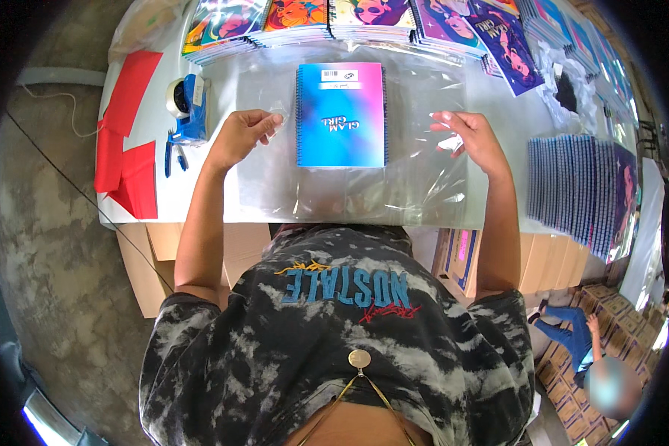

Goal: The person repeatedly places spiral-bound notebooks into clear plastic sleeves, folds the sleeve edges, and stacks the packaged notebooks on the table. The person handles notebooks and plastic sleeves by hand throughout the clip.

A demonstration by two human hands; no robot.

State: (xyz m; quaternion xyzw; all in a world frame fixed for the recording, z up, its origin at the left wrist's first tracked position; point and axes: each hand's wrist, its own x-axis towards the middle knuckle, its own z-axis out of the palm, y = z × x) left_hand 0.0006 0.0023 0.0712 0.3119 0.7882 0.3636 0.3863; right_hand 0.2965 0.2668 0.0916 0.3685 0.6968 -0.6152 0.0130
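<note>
A spiral-bound notebook with a blue-to-pink cover and a white label lies on a large sheet of clear plastic film. To its left, my left hand is closed in a pinch on a small clear strip, which looks like adhesive tape. My right hand is raised to the right of the notebook. Its fingers are partly extended, with a shiny bit of clear plastic between thumb and fingers; whether this belongs to the sheet, I cannot tell.
A blue tape dispenser, a blue cutter and red sheets lie at the left. Notebook stacks line the table's far edge; another stack stands at right. Cardboard boxes sit below. Another person is at lower right.
</note>
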